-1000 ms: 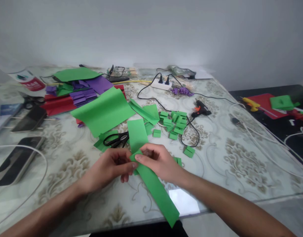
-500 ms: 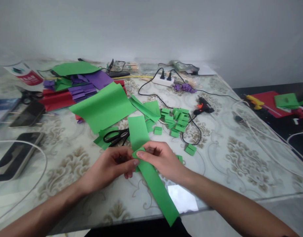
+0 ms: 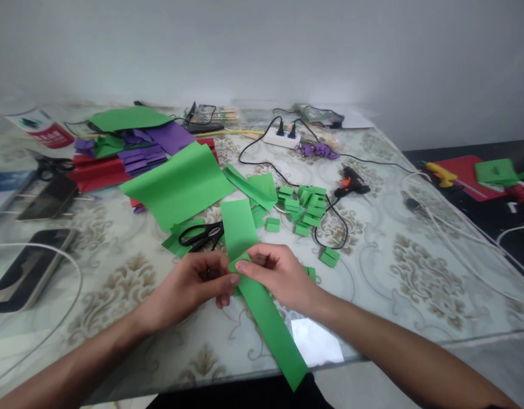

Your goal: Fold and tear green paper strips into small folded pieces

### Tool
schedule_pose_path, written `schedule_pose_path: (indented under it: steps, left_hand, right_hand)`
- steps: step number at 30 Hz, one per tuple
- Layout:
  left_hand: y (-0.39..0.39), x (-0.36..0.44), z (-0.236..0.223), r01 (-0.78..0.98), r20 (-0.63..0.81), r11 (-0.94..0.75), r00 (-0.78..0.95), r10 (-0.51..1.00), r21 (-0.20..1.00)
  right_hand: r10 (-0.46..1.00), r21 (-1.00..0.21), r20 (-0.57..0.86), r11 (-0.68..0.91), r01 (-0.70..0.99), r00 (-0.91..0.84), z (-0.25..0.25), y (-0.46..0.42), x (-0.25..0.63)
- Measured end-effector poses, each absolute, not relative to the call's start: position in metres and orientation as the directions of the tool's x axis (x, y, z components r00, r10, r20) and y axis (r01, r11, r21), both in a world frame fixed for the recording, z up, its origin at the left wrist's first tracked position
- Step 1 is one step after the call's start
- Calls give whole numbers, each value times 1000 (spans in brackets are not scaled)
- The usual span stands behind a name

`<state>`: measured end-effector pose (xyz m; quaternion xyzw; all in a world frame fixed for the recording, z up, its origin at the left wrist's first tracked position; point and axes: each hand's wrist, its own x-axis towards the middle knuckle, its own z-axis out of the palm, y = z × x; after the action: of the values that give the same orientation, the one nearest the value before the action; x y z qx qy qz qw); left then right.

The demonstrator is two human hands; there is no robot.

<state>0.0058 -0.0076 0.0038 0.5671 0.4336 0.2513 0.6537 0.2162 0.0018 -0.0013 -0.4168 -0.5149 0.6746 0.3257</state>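
A long green paper strip slants from between my hands down past the table's front edge. My right hand pinches its upper end, thumb on top, where the paper looks folded over. At the left edge of that same end, my left hand has its thumb and fingers closed on the paper. Just beyond my fingers lies another green paper strip, upright in view. Black-handled scissors rest to its left on green scraps. Several small folded green pieces form a pile to the right.
Large green sheet and purple and red paper lie behind. A black glue gun with its cord sits right of the pile, near a white power strip. Phones lie at left; a white cable crosses the right.
Almost nothing differs. Both hands keep their hold on the strip, and its lower end has shifted very slightly left.
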Motion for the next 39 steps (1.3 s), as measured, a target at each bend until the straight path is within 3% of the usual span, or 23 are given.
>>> schedule_pose_path:
  steps: [39]
  left_hand:
    - [-7, 6, 0, 169, -244, 183, 493, 835, 968]
  right_hand:
    - [880, -972, -227, -230, 44, -417, -6, 5, 218]
